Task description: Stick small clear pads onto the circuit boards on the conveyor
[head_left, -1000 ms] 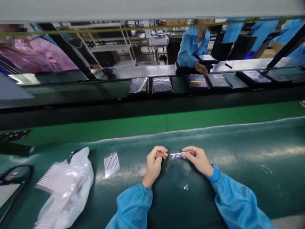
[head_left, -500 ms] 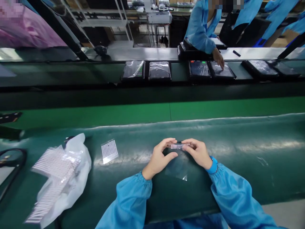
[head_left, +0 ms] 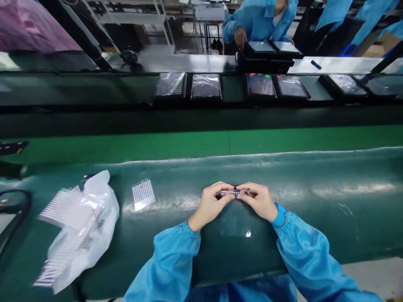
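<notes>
Clear plastic strip with rows of silver dots (head_left: pixel 232 193), head view: held level in both hands, just above the table. Left hand (head_left: pixel 210 205) and right hand (head_left: pixel 258 201) form a narrow grip, fingertips pinching the strip near its two ends, hands nearly touching. Small black piece (head_left: pixel 235 189) at the strip's upper edge, between the hands; too small to tell what it is. Blue knit cuff (head_left: pixel 279 215) on the right wrist, both arms in loose blue smock sleeves (head_left: pixel 310 247).

Directly below the grip, a clear film sheet (head_left: pixel 234 220) lies flat on the dark green curved-top table (head_left: pixel 333 209). Left of the grip, near, a square clear sheet with a dotted grid (head_left: pixel 143 194). Further left, a pile of dotted clear sheets (head_left: pixel 71 209) lies on a white plastic bag (head_left: pixel 105 214). At the far left edge, well apart from the grip, a black-rimmed rounded object (head_left: pixel 15 205).

Ahead of the grip, well apart, a row of black trays holding plastic-wrapped dark panels (head_left: pixel 206 87). Beyond them, a co-worker in a blue smock (head_left: pixel 258 19) has one hand (head_left: pixel 241 37) just above a black case (head_left: pixel 264 65).
</notes>
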A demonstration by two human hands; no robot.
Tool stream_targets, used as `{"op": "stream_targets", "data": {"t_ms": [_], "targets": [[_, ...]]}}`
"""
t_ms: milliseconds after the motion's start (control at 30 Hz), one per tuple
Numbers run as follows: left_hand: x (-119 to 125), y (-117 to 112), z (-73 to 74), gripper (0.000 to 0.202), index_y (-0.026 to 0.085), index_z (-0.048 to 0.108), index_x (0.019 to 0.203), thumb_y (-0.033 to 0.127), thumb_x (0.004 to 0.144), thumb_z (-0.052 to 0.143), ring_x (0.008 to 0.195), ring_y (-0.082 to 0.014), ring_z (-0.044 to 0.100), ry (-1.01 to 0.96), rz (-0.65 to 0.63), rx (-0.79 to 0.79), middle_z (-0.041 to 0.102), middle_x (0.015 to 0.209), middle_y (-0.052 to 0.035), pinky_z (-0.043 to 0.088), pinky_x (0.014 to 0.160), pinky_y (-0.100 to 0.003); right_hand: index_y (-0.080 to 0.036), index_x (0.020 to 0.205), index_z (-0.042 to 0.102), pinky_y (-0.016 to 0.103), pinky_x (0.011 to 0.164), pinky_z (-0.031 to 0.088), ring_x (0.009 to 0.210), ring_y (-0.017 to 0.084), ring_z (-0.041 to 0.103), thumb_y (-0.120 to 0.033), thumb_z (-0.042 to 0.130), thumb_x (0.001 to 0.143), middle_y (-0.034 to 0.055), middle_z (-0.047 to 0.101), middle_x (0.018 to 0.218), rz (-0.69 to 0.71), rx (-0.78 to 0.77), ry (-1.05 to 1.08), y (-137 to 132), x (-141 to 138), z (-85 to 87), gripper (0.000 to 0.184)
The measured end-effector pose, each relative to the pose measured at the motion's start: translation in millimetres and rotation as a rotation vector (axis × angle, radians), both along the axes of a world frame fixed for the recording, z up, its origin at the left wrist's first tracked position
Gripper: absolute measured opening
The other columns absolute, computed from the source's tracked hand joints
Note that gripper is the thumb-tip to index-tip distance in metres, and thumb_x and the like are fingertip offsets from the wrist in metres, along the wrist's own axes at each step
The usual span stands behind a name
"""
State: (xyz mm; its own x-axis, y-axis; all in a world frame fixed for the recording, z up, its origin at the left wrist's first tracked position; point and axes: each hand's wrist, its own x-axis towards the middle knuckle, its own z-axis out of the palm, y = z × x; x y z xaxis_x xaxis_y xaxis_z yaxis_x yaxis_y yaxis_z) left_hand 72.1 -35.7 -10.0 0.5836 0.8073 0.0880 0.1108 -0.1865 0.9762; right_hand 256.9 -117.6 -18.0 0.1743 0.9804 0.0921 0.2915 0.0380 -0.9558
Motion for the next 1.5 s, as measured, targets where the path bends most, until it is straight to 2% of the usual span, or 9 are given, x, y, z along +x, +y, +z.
{"op": "stream_targets", "data": {"t_ms": [133,267,400,567,700,833,1033,1200,1500], "targets": [[-1,0,-3.7,0.006,0.018,0.075,0.089,0.02,0.084,0.074,0.075,-0.0184,0.068,-0.01,0.051,0.014,0.073,0.085,-0.0054,0.053,0.068,-0.027,-0.021,0.105,0.076,0.027,0.065,0.051,0.068,0.016,0.065,-0.034,0.078,0.082,0.0045,0.073,0.085,-0.011,-0.023,0.03,-1,1,-2.7,0.026],[0,0,-1.7,0.003,0.018,0.074,0.085,0.02,0.083,0.073,0.072,-0.017,0.066,-0.021,0.087,0.029,0.072,0.081,-0.0044,0.052,0.066,-0.026,-0.02,0.098,0.076,0.027,0.062,0.05,0.066,0.016,0.064,-0.037,0.074,0.085,0.0058,0.073,0.085,-0.037,-0.018,0.002,-1,2,-1.6,0.021],[0,-1,2.2,0.003,0.018,0.073,0.084,0.019,0.081,0.074,0.071,-0.0174,0.066,0.002,0.061,0.034,0.07,0.08,-0.0043,0.051,0.066,-0.026,-0.02,0.088,0.077,0.027,0.059,0.046,0.062,0.015,0.06,-0.04,0.071,0.087,0.0054,0.072,0.079,-0.044,-0.013,-0.027,1,1,3.2,0.021],[0,-1,4.3,0.018,0.019,0.075,0.096,0.018,0.078,0.078,0.078,-0.0204,0.068,-0.01,0.003,0.043,0.073,0.087,-0.0064,0.054,0.072,-0.03,-0.021,0.084,0.078,0.027,0.056,0.043,0.057,0.014,0.055,-0.041,0.07,0.087,0.0043,0.071,0.074,-0.052,-0.03,-0.045,2,0,6.2,0.022],[0,-1,1.4,0.005,0.019,0.078,0.086,0.019,0.082,0.075,0.074,-0.0199,0.069,0.019,0.022,0.069,0.075,0.082,-0.0058,0.053,0.068,-0.029,-0.02,0.086,0.078,0.028,0.059,0.044,0.062,0.016,0.058,-0.041,0.07,0.088,0.0052,0.073,0.078,-0.014,-0.042,-0.031,1,1,3.8,0.022],[0,-1,-2.1,0.004,0.02,0.08,0.084,0.021,0.082,0.076,0.068,-0.0187,0.069,0.005,0.055,0.069,0.076,0.077,-0.0055,0.052,0.063,-0.027,-0.02,0.086,0.079,0.028,0.061,0.044,0.064,0.016,0.059,-0.04,0.07,0.088,0.0053,0.072,0.078,0.01,-0.045,-0.027,1,1,3.3,0.022],[1,-1,-2.5,0.011,0.018,0.079,0.086,0.024,0.076,0.08,0.066,-0.0184,0.069,-0.029,0.089,-0.069,0.077,0.078,-0.006,0.054,0.06,-0.027,-0.018,0.082,0.078,0.027,0.055,0.04,0.055,0.014,0.051,-0.041,0.071,0.086,0.0036,0.069,0.07,-0.04,-0.082,-0.003,1,2,4.1,0.025],[0,0,-5.9,0.015,0.015,0.078,0.087,0.026,0.076,0.078,0.056,-0.0159,0.068,-0.076,0.098,-0.238,0.074,0.065,-0.0042,0.055,0.052,-0.024,-0.017,0.081,0.078,0.026,0.051,0.039,0.053,0.013,0.048,-0.044,0.07,0.084,0.0025,0.066,0.064,-0.064,-0.112,0.046,1,4,1.6,0.027],[1,-2,-4.9,0.007,0.016,0.078,0.078,0.023,0.078,0.077,0.053,-0.0145,0.068,-0.108,0.131,-0.173,0.074,0.067,-0.004,0.054,0.049,-0.023,-0.017,0.094,0.077,0.025,0.048,0.034,0.048,0.01,0.04,-0.041,0.076,0.078,0.0011,0.066,0.066,-0.043,-0.103,0.079,1,-1,4.8,0.029]]}}
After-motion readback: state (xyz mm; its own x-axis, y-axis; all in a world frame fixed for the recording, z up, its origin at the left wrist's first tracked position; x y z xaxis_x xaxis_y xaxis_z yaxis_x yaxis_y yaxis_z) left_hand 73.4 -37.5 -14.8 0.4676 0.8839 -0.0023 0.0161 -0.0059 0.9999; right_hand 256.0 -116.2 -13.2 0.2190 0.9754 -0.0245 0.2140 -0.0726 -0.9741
